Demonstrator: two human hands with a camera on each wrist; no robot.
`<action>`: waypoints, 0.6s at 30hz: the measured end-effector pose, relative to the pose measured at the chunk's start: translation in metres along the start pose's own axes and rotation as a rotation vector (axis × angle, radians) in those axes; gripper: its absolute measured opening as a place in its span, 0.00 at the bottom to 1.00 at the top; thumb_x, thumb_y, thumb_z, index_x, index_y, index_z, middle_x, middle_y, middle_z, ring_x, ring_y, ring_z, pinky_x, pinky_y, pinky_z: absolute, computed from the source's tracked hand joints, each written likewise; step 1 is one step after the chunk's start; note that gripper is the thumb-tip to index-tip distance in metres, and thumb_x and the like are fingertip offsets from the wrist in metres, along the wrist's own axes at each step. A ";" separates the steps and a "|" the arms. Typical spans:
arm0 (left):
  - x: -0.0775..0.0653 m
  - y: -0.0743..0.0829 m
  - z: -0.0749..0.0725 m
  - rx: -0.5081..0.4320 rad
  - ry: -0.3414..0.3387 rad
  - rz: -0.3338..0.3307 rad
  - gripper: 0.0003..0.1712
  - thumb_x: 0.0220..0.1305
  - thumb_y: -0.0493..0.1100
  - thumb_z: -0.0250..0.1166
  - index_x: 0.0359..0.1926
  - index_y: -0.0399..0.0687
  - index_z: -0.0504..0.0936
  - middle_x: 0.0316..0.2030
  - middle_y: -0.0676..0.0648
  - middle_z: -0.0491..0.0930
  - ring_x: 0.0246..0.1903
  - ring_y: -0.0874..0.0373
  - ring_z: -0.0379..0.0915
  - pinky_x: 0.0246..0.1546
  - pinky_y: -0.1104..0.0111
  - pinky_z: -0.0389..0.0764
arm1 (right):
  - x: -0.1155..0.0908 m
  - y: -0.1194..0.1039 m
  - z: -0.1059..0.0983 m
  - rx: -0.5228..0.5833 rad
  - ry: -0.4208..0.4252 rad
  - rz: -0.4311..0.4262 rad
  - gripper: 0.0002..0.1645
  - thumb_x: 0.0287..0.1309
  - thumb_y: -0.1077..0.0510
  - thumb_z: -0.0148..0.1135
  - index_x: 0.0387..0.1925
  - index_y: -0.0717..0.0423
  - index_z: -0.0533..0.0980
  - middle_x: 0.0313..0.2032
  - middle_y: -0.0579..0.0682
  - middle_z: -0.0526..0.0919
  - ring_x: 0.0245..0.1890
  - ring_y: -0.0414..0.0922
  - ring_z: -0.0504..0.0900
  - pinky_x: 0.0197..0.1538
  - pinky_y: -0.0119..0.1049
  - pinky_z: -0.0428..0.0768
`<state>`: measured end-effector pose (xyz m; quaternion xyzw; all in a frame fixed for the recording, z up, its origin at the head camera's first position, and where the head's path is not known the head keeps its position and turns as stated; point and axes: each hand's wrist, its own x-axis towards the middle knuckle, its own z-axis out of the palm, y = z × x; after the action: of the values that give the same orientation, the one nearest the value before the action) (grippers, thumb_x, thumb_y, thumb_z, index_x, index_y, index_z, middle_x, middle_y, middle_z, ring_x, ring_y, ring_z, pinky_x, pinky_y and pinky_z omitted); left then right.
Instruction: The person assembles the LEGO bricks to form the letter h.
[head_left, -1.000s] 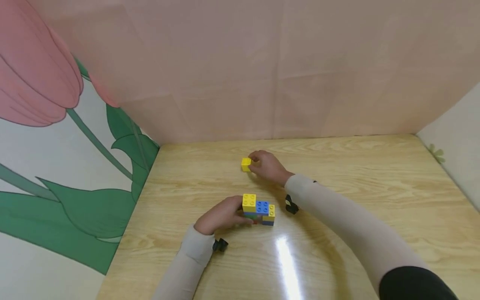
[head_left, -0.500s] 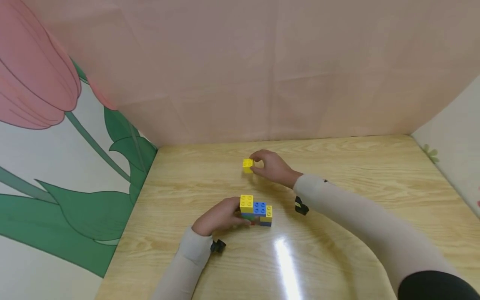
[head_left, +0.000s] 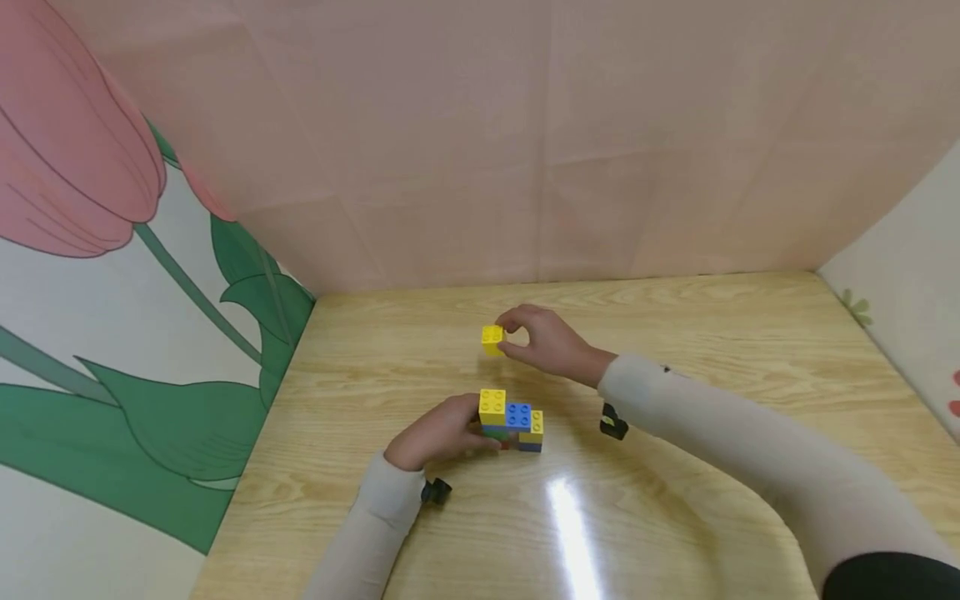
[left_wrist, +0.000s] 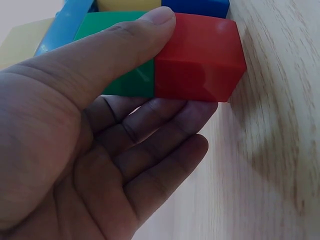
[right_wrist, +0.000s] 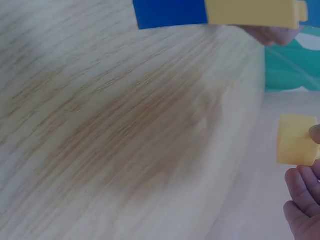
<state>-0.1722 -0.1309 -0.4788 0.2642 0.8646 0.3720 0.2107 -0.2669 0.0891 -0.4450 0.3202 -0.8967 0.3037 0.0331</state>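
A built piece of toy bricks (head_left: 518, 415) stands on the table, with a yellow brick (head_left: 492, 406) on top of its left side and a blue brick spanning across. My left hand (head_left: 442, 432) grips its left leg; in the left wrist view the thumb lies over the green brick (left_wrist: 135, 80) and the edge of the red brick (left_wrist: 200, 57), fingers on the other side. Farther back, my right hand (head_left: 553, 343) pinches a separate yellow brick (head_left: 492, 340) between thumb and fingers. That yellow brick (right_wrist: 297, 140) appears above the table, apart from the built piece.
The wooden table (head_left: 675, 333) meets a pink cloth-like backdrop (head_left: 465, 150) at its rear edge. A wall with painted flowers (head_left: 150, 400) borders the left side, and a pale wall (head_left: 900, 275) the right. A black wrist device (head_left: 613, 421) hangs under the right cuff.
My right hand has brought the single yellow brick slightly nearer to me, seemingly raising it off the table. My left hand keeps its grip on the built piece, almost still.
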 end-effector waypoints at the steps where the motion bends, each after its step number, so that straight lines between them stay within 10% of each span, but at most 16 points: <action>1: 0.000 0.000 0.000 -0.003 -0.001 0.002 0.26 0.57 0.43 0.73 0.56 0.63 0.78 0.50 0.64 0.79 0.50 0.68 0.75 0.51 0.68 0.76 | -0.001 -0.002 -0.002 -0.001 0.002 -0.002 0.23 0.60 0.48 0.67 0.54 0.51 0.77 0.47 0.49 0.80 0.46 0.44 0.79 0.50 0.42 0.79; 18: -0.001 -0.001 0.000 -0.046 -0.006 0.019 0.25 0.57 0.43 0.73 0.56 0.64 0.78 0.49 0.64 0.79 0.50 0.68 0.75 0.52 0.67 0.76 | -0.018 -0.029 -0.026 0.012 0.037 -0.042 0.23 0.59 0.48 0.69 0.54 0.50 0.77 0.46 0.48 0.82 0.45 0.41 0.78 0.50 0.44 0.79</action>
<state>-0.1718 -0.1321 -0.4795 0.2684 0.8526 0.3930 0.2158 -0.2395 0.0964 -0.4133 0.3334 -0.8872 0.3144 0.0542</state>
